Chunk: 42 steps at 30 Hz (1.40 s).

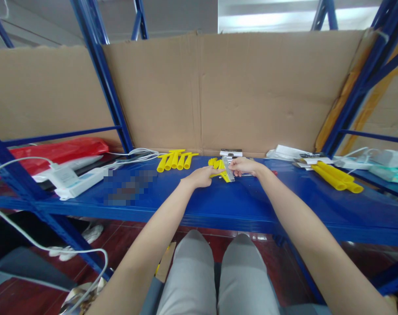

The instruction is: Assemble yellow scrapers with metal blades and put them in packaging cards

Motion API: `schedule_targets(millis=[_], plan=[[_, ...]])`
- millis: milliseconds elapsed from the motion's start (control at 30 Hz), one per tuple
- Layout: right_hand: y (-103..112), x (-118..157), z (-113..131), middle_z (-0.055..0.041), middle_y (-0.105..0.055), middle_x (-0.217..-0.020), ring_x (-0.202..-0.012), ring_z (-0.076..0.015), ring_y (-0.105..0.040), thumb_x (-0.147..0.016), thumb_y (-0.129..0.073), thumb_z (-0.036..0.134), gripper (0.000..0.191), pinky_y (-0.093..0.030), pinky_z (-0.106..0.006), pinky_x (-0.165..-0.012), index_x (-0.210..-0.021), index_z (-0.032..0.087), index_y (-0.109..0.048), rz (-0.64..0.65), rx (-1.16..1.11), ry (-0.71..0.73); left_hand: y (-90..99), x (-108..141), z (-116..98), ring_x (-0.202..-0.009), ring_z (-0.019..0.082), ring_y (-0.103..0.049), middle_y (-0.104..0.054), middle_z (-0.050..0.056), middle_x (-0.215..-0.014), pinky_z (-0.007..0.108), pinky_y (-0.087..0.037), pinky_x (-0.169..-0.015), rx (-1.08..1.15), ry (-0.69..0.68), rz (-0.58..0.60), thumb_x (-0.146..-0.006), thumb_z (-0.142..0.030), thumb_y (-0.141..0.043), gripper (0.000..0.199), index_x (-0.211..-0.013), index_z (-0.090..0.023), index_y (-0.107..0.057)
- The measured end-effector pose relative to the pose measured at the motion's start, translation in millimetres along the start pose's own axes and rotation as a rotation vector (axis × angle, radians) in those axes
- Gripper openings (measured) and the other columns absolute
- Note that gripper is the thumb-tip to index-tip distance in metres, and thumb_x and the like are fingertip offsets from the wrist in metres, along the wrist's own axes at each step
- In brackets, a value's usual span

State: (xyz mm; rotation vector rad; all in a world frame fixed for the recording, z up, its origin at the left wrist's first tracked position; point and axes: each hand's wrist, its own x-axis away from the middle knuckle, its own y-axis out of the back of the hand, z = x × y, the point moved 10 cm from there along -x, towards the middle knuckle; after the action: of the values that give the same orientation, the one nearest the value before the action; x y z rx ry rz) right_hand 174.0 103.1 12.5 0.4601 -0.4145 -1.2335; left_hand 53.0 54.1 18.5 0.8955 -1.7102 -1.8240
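Over the middle of the blue shelf, my left hand [201, 177] is closed on a yellow plastic scraper head [225, 176], its index finger stretched along the piece. Against that head lies a flat grey metal blade [229, 169], tilted, which my right hand [244, 166] pinches between thumb and fingers. The fingers partly cover where the two parts meet. Just behind my left hand are several more small yellow pieces [215, 162]. A thin metal tool, partly hidden, lies under my right hand.
Several yellow handles [174, 161] stand in a row at the back left; yellow tubes [337, 176] lie at the right. Blades or packets [231, 152] sit by the cardboard wall [245, 92]. A white power strip [82, 183] with cables occupies the left. Blue posts [109, 83] frame the shelf [218, 210].
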Motion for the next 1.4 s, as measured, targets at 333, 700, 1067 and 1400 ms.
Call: schedule_targets(millis=[333, 700, 1067, 1400], plan=[[9, 6, 2, 0.0031, -0.048, -0.046, -0.042, -0.0068, -0.046, -0.085, -0.054, 0.004, 0.026, -0.036, -0.018, -0.044, -0.062, 0.017, -0.051, -0.052, -0.063, -0.040, -1.9, -2, 4, -0.131, 0.023, -0.050, -0.053, 0.008, -0.144, 0.032, -0.040, -0.107, 0.026, -0.022, -0.042, -0.074, -0.003, -0.048, 0.079, -0.150, -0.021, -0.037], [-7, 5, 2, 0.0040, -0.046, -0.046, -0.042, -0.0056, -0.042, -0.081, -0.062, 0.011, 0.022, -0.033, -0.016, -0.041, -0.062, 0.017, -0.053, 0.044, -0.097, -0.032, 3.8, -3, 5, -0.126, 0.022, -0.054, -0.058, 0.009, -0.138, 0.032, -0.042, -0.104, 0.047, -0.035, -0.119, -0.077, -0.003, -0.047, 0.075, -0.149, -0.021, -0.038], [-2, 0, 3, 0.0042, -0.047, -0.046, -0.042, -0.0051, -0.042, -0.081, -0.063, 0.011, 0.023, -0.033, -0.016, -0.041, -0.060, 0.016, -0.054, -0.009, -0.045, -0.011, 8.5, 1, -1, -0.121, 0.023, -0.055, -0.061, 0.007, -0.131, 0.032, -0.044, -0.098, 0.012, -0.036, -0.107, -0.082, -0.004, -0.043, 0.077, -0.153, -0.029, -0.028], [-3, 1, 5, 0.0029, -0.048, -0.048, -0.045, -0.0055, -0.043, -0.081, -0.068, 0.014, 0.022, -0.037, -0.016, -0.043, -0.062, 0.015, -0.057, 0.008, -0.146, 0.012, 8.9, 3, -5, -0.116, 0.024, -0.056, -0.061, 0.009, -0.121, 0.030, -0.043, -0.092, -0.025, 0.012, -0.033, -0.085, -0.005, -0.040, 0.073, -0.153, -0.030, -0.029]])
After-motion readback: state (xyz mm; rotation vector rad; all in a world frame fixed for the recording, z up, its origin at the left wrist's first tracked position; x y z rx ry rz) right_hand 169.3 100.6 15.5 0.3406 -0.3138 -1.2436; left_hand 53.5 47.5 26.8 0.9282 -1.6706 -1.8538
